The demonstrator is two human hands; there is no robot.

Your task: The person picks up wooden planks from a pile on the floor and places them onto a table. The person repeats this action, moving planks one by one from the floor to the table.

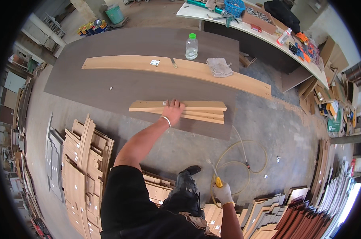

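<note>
My bare left hand (174, 111), a white band at its wrist, is closed over the middle of several light wooden boards (204, 106). These lie stacked and slightly fanned near the front edge of a large dark tabletop (164, 83). Lower right, my right hand (223, 193), in a white glove, is wrapped round a yellow air blow gun (218, 182). The gun's thin nozzle points up and away, and its yellowish hose (248, 179) loops over the floor. Beyond the stack lies a long wooden panel (124, 63) with a brush (174, 63) and a folded cloth (219, 67) on it.
A green-capped bottle (191, 47) stands at the tabletop's far side. Back right, a white workbench (244, 24) bears tools, a blue basket (234, 7) and a box of hardware (258, 16). Stacked wooden panels (75, 183) lie at lower left; dark red strips (299, 219) at lower right.
</note>
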